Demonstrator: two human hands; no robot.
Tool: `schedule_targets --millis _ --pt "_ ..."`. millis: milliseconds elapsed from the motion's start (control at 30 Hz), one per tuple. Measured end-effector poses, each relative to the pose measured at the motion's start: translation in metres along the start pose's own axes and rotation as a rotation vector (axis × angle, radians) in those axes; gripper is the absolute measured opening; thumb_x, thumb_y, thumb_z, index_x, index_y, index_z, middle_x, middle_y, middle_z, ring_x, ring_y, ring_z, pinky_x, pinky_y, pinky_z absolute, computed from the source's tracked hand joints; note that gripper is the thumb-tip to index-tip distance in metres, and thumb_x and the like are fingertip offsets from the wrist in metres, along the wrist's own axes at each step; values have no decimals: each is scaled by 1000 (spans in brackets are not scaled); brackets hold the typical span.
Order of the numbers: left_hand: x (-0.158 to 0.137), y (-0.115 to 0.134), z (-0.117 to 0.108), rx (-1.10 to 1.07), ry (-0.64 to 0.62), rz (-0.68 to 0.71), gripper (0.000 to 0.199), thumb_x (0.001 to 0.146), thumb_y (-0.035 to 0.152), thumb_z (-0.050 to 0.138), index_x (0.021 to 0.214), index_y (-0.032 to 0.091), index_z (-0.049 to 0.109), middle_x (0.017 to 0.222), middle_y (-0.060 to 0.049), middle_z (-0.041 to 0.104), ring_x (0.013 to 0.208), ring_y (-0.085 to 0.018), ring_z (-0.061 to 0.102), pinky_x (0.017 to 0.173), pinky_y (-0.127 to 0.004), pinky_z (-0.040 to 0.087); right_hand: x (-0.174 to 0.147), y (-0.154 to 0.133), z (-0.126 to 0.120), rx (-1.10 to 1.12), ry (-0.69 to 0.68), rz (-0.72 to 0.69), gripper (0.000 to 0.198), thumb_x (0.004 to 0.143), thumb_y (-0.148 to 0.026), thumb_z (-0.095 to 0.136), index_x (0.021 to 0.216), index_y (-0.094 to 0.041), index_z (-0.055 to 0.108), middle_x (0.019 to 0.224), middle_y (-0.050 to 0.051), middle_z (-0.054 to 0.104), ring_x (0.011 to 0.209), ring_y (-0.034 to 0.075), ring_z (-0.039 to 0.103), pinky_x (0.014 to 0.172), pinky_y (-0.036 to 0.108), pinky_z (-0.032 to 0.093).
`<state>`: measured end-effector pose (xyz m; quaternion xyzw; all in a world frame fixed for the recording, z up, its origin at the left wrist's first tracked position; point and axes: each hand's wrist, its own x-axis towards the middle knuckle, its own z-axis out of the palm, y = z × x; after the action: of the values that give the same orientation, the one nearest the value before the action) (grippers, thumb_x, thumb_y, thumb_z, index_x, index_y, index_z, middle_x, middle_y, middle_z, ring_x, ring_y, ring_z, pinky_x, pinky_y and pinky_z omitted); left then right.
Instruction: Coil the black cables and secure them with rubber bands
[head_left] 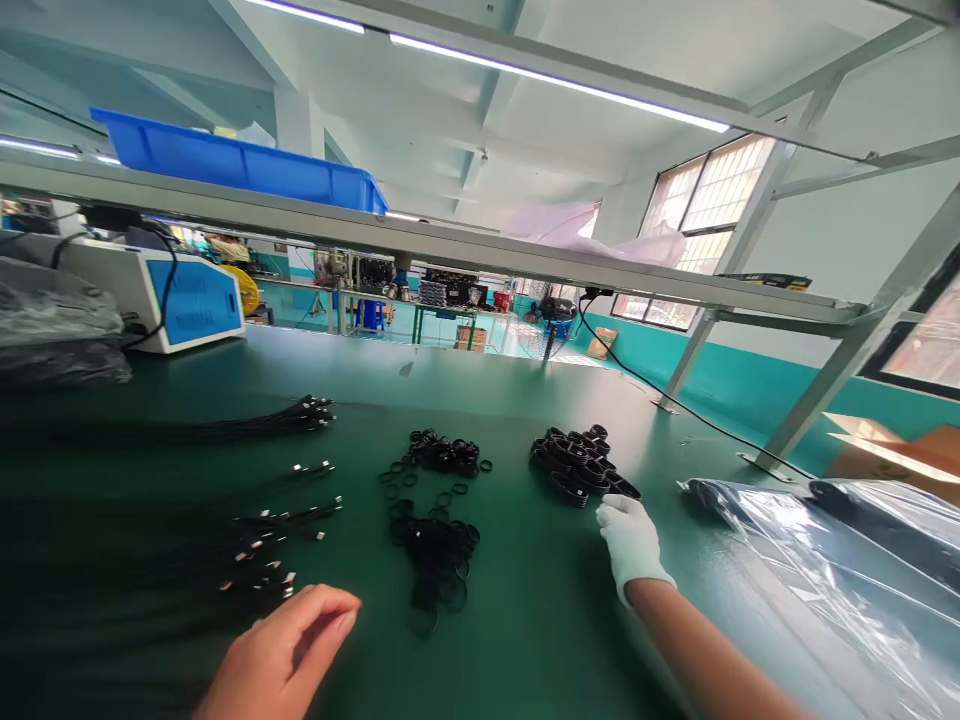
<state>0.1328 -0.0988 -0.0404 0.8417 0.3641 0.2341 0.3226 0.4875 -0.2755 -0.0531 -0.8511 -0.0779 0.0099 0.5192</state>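
My left hand (289, 650), bare, hovers at the lower left beside the black cables. Its thumb and index fingertips come together, with nothing visible between them. Small white connector ends (274, 575) of those cables lie just behind it. My right hand (630, 543), in a white glove, reaches to the near edge of a pile of black coiled bands (574, 460). Its fingers are curled on one black coil (624, 488) at that edge. Between my hands are a heap of small black rings (448, 455) and a nearer heap of black rings (435, 540), partly blurred.
A bundle of black cables (277, 418) lies at the left, in front of a blue-and-white machine (180, 295). Clear plastic bags (840, 570) cover the right side of the green table (517, 620). A shelf (465, 240) carrying a blue tray (240, 165) spans overhead. Cardboard boxes (900, 455) stand at right.
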Motion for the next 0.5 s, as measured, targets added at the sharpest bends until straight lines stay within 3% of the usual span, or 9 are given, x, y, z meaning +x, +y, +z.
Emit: schedule_targets --millis 167,267,400,500 --pt "-17 32 4 -30 -16 134 12 80 19 52 79 21 64 76 0 65 68 -14 61 64 -22 46 -74 -68 29 270 -229 -113 45 68 -39 57 108 -16 54 105 9 62 95 22 59 84 34 46" --pt "-28 42 4 14 29 123 12 74 13 60 80 21 65 77 1 65 69 -13 62 64 -19 46 -134 -101 47 363 -398 -119 52 58 -49 63 103 -24 57 109 7 62 101 27 58 86 39 45" --pt "-36 35 -29 293 100 76 10 77 16 61 81 24 64 80 4 65 72 -10 62 66 -17 46 -196 -98 63 188 -622 -96 50 55 -53 60 99 -28 58 106 9 64 95 30 60 74 42 50" --pt "-28 4 -77 480 190 -92 15 87 16 50 80 22 63 82 2 64 78 -13 61 72 -23 47 -211 -78 71 51 -709 -266 42 61 -53 56 95 -29 61 105 9 64 91 31 61 66 41 51"
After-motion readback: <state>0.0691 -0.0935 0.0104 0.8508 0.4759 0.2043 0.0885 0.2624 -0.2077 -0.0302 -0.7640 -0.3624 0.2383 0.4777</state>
